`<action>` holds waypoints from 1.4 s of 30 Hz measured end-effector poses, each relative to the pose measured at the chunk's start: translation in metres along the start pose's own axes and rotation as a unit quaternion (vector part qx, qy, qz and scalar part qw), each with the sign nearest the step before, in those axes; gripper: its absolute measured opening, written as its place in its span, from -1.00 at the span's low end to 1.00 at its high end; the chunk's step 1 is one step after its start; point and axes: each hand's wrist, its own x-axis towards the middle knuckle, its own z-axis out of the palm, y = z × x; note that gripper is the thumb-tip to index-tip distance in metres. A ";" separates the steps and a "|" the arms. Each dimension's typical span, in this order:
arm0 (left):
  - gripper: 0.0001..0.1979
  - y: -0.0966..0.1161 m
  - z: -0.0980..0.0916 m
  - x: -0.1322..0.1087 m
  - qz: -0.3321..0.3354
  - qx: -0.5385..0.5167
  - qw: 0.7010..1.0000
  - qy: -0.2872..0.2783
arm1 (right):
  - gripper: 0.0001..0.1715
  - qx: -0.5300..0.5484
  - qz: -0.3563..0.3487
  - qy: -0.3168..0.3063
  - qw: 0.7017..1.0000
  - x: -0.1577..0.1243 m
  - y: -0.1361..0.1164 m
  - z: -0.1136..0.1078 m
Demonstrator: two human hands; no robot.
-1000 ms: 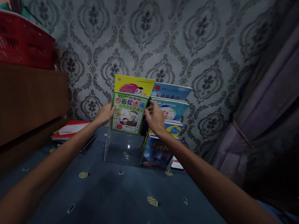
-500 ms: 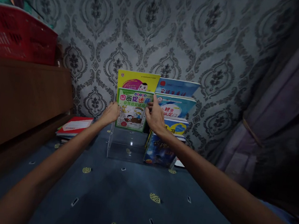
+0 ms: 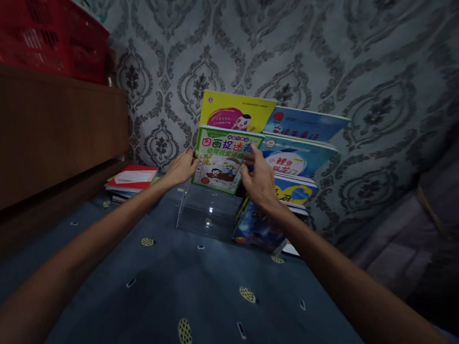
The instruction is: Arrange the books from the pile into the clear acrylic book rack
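A green-bordered picture book [image 3: 218,170] stands in a middle tier of a clear acrylic book rack [image 3: 191,217], in front of a yellow book [image 3: 236,109]. My left hand [image 3: 182,166] is closed on the book's left edge, its fingertips partly hidden. At the right edge, my right hand [image 3: 259,178] grips the same book, with a finger and thumb on the cover. Right of it in the rack stand a blue book [image 3: 309,125], a teal book [image 3: 310,153], a blue-and-yellow book [image 3: 299,192] and a dark blue book [image 3: 260,225].
A red-topped pile of books [image 3: 133,176] lies on the blue patterned cloth [image 3: 158,291] at left. Beyond it is a brown wooden cabinet [image 3: 43,134] bearing a red plastic basket [image 3: 74,44]. Patterned wallpaper [image 3: 175,66] rises behind the rack; a tied curtain [image 3: 417,232] hangs at right.
The view has shifted, so the rack appears farther right and slightly higher. Both hands stay at the green book's sides; my right fingers lie a little more over its cover.
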 end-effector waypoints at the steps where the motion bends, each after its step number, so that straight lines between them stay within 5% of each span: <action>1: -0.74 -0.004 -0.001 -0.004 0.009 -0.003 1.000 0.003 | -0.25 0.003 -0.002 -0.002 1.000 -0.002 -0.002 -0.001; 4: -0.69 -0.026 -0.005 -0.020 0.001 0.004 1.000 -0.011 | -0.27 0.008 -0.008 -0.005 1.000 -0.011 -0.008 -0.006; 10: -0.62 -0.103 -0.020 -0.062 -0.126 0.110 0.981 -0.095 | -0.31 0.018 -0.009 -0.017 1.000 -0.029 -0.012 -0.014; 15: -0.23 -0.158 -0.019 -0.093 -0.174 0.182 0.947 -0.202 | -0.36 0.039 -0.008 -0.038 0.998 -0.048 -0.021 -0.012; 19: -0.11 -0.178 -0.009 -0.109 -0.180 0.215 0.925 -0.257 | -0.45 0.063 -0.020 -0.088 0.994 -0.072 -0.036 -0.003; 32: -0.57 -0.165 -0.027 -0.128 -0.077 0.304 0.918 -0.242 | -0.50 0.133 0.059 -0.236 0.961 -0.187 -0.064 0.034; 42: -0.60 -0.105 -0.038 -0.156 -0.023 0.337 0.900 -0.276 | -0.57 0.156 0.139 -0.247 0.946 -0.243 -0.057 0.037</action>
